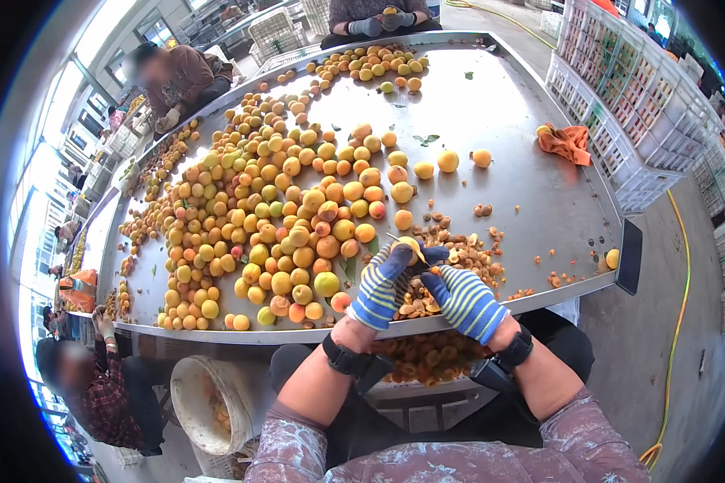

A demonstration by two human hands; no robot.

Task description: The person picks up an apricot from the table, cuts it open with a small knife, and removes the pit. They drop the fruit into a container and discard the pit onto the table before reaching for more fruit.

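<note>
My left hand (381, 290), in a blue-and-yellow striped glove, is closed around an apricot (411, 249) above the table's near edge. Close beside it, my right hand (467, 302) wears a matching glove, its fingers bent and pressed together at the fruit. A thin, pointed thing shows by the apricot, but what my right fingers grip is too small to make out. Beneath and behind both hands lies a heap of apricot pits (463, 251). A large spread of whole apricots (258, 217) covers the table to the left.
The metal table (507, 209) bears an orange cloth (565, 143) at right. White crates (620, 97) are stacked beyond it. A tub of fruit pieces (431, 354) sits below the edge, with a white bucket (209, 402) at left. Co-workers (177, 76) sit around the table.
</note>
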